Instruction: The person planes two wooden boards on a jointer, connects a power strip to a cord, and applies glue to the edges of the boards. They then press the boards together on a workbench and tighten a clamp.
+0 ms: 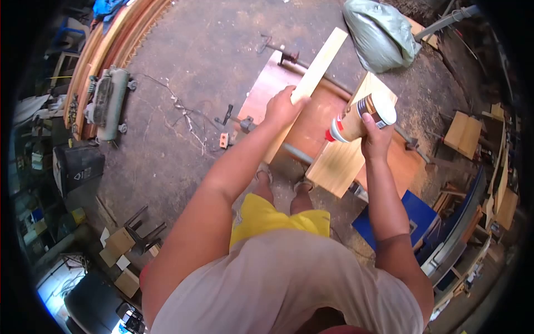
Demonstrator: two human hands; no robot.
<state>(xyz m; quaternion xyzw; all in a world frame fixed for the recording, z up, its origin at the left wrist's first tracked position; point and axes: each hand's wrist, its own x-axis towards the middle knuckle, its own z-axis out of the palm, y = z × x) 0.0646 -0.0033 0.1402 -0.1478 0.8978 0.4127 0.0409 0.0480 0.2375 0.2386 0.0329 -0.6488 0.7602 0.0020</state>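
My left hand [282,107] is closed around a long, narrow light wood strip [321,62], which slants across the work area. In my right hand [377,136] is a white and brown bottle [356,119], held tilted, with its red tip at the lower left and its round white end at the upper right. Beneath the bottle lies a wide light wood board [337,165]. Reddish-brown panels [322,118] lie under the strip and board, with metal bar clamps [334,86] across them.
A grey-green sack [381,36] sits at the top right. On the left are an air compressor tank [111,103], stacked timber [83,72] and a black bin [79,170]. A blue panel [397,222] lies at the lower right, near wood pieces [463,134].
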